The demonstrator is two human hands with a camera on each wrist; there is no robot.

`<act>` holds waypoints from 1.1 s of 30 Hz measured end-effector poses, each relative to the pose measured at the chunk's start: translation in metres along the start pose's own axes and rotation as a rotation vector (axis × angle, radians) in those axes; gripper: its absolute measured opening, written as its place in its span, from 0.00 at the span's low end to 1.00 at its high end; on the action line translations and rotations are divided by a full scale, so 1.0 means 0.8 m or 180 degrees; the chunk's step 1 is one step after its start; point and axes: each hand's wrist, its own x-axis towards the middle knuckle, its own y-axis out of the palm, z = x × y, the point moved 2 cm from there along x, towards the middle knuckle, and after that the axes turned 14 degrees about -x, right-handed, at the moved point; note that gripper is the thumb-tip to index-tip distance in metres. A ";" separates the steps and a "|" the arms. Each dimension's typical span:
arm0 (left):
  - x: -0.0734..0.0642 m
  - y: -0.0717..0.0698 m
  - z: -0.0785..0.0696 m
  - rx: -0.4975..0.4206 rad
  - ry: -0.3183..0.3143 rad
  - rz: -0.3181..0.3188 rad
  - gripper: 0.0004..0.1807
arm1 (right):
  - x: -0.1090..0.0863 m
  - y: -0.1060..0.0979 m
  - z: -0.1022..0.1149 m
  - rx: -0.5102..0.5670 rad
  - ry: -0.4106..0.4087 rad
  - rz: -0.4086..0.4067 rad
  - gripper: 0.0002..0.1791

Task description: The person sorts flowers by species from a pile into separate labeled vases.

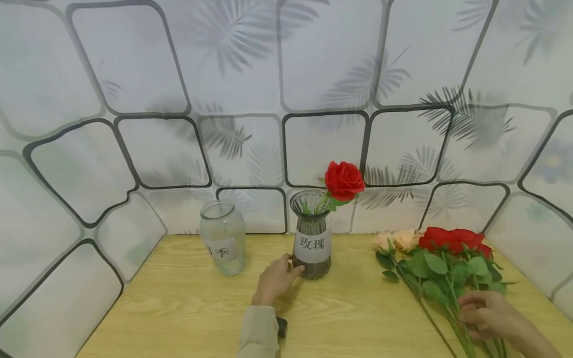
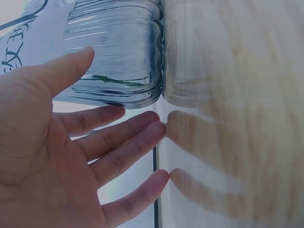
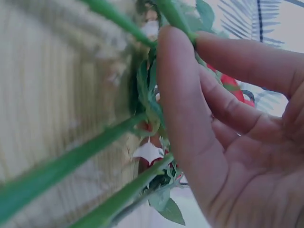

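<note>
A grey ribbed glass vase [image 1: 312,227] with a white paper label stands upright near the back of the table, a red rose [image 1: 343,181] leaning out to the right. My left hand [image 1: 278,278] is at the left side of its base, thumb in front of the glass and fingers loosely extended beside it. On the right lies a bunch of red roses [image 1: 452,239] with green leaves. Over their stems my right hand [image 1: 485,313] pinches one green stem [image 3: 172,12] between thumb and index finger; other stems run below that hand.
To the left stands a clear glass vase [image 1: 230,266] with a white label. Peach-coloured flowers [image 1: 406,240] lie left of the red ones, their stems pointing toward the front edge. A patterned wall covering [image 1: 324,149] rises behind the wooden table [image 1: 179,308].
</note>
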 end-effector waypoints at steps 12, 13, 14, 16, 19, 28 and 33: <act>0.000 -0.006 0.001 0.0035 0.0039 -0.0021 0.28 | 0.010 -0.005 0.023 0.0532 0.0089 -0.0491 0.21; 0.001 -0.005 0.001 0.0029 0.0042 -0.0013 0.28 | 0.010 -0.007 0.024 0.0583 0.0092 -0.0515 0.20; 0.001 -0.005 0.000 0.0026 0.0048 -0.0008 0.28 | 0.009 -0.008 0.024 0.0629 0.0079 -0.0542 0.20; 0.001 -0.003 -0.001 0.0005 0.0039 0.0006 0.28 | 0.007 -0.012 0.025 0.0752 0.0051 -0.0591 0.17; 0.000 -0.002 -0.003 -0.0013 0.0039 0.0006 0.28 | 0.006 -0.017 0.027 0.1046 -0.0033 -0.0653 0.08; 0.000 -0.003 -0.003 -0.0036 0.0007 0.0001 0.28 | 0.007 -0.019 0.036 0.1456 -0.0064 -0.0694 0.07; 0.000 -0.003 -0.004 -0.0041 0.0009 0.0012 0.29 | 0.009 -0.017 0.037 0.1629 -0.0136 -0.0755 0.10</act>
